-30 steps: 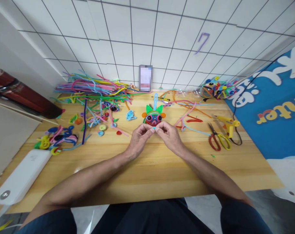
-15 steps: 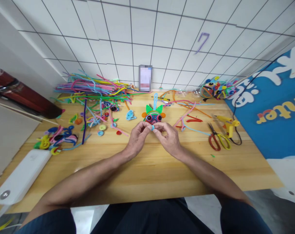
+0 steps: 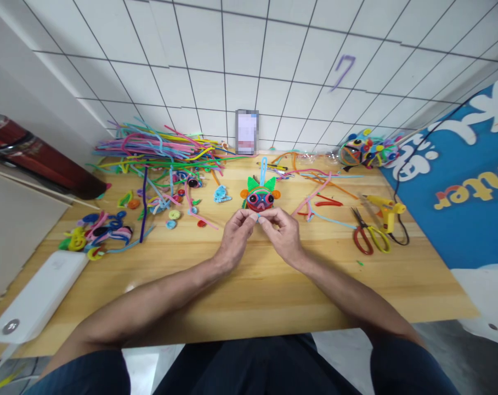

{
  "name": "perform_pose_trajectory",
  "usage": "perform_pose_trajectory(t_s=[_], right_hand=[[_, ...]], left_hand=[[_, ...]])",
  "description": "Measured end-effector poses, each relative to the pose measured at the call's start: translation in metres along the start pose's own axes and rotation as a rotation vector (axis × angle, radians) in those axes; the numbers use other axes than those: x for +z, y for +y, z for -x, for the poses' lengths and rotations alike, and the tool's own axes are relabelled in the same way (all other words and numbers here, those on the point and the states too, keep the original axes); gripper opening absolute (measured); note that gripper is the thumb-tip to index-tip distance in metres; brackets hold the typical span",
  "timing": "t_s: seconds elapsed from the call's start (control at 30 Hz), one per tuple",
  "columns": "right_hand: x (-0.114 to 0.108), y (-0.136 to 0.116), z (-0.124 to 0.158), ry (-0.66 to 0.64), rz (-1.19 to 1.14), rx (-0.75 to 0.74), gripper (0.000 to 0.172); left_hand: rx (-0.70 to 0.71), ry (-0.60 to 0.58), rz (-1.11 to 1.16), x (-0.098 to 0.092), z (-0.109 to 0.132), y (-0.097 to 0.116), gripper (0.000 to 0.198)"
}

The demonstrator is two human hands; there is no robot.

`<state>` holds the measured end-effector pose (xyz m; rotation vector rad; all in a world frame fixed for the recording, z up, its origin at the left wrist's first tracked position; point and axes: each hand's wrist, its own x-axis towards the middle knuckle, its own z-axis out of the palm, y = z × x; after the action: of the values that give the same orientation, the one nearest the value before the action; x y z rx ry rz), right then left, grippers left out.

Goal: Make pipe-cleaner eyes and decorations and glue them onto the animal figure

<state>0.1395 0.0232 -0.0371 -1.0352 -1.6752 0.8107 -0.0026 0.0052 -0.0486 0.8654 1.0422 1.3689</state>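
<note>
My left hand [image 3: 237, 235] and my right hand [image 3: 282, 233] meet at the middle of the wooden table [image 3: 253, 285], fingertips pinched together on a small light-blue pipe-cleaner piece [image 3: 257, 217]. Just beyond the fingertips lies a colourful pipe-cleaner face [image 3: 260, 197] with green ears, orange side loops and a blue loop on top. Both hands are closed in a pinch; most of the blue piece is hidden by the fingers.
A heap of pipe cleaners [image 3: 158, 151] fills the back left, with small coils [image 3: 96, 233] nearer. Red-and-yellow scissors [image 3: 366, 233] and a yellow glue gun [image 3: 384, 208] lie at the right. A white box [image 3: 39, 299] sits at the left edge, finished figures [image 3: 366, 149] at the back right.
The hands have stayed in place, with the fingers shifting slightly on the small blue piece. The view has moved a little.
</note>
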Motion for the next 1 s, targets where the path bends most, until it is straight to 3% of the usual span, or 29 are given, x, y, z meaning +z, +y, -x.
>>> perform_pose_trajectory(t_s=[0.1, 0.27, 0.4, 0.57, 0.77, 0.87, 1.0], right_hand=[[-0.006, 0.002, -0.006, -0.029, -0.005, 0.026, 0.012], [-0.021, 0.004, -0.017, -0.184, 0.003, 0.053, 0.010], [-0.022, 0.003, -0.017, -0.168, 0.011, -0.006, 0.014], [-0.015, -0.002, -0.013, -0.086, 0.062, -0.108, 0.007], [-0.008, -0.004, -0.005, -0.010, 0.118, -0.173, 0.009], [-0.004, 0.000, 0.000, 0.002, 0.099, -0.151, 0.011], [-0.004, 0.007, 0.003, -0.032, -0.024, 0.012, 0.013]], left_hand=[[0.011, -0.064, -0.044, -0.002, -0.003, 0.004, 0.035], [0.035, -0.166, -0.188, -0.008, -0.010, 0.017, 0.034], [0.066, -0.126, -0.171, -0.007, -0.010, 0.019, 0.032], [0.105, -0.090, -0.116, -0.003, -0.005, 0.018, 0.031], [0.041, -0.023, -0.020, 0.000, 0.001, 0.014, 0.033], [-0.022, 0.008, 0.043, 0.002, 0.003, 0.010, 0.034], [-0.067, 0.016, 0.093, 0.005, 0.005, 0.006, 0.035]])
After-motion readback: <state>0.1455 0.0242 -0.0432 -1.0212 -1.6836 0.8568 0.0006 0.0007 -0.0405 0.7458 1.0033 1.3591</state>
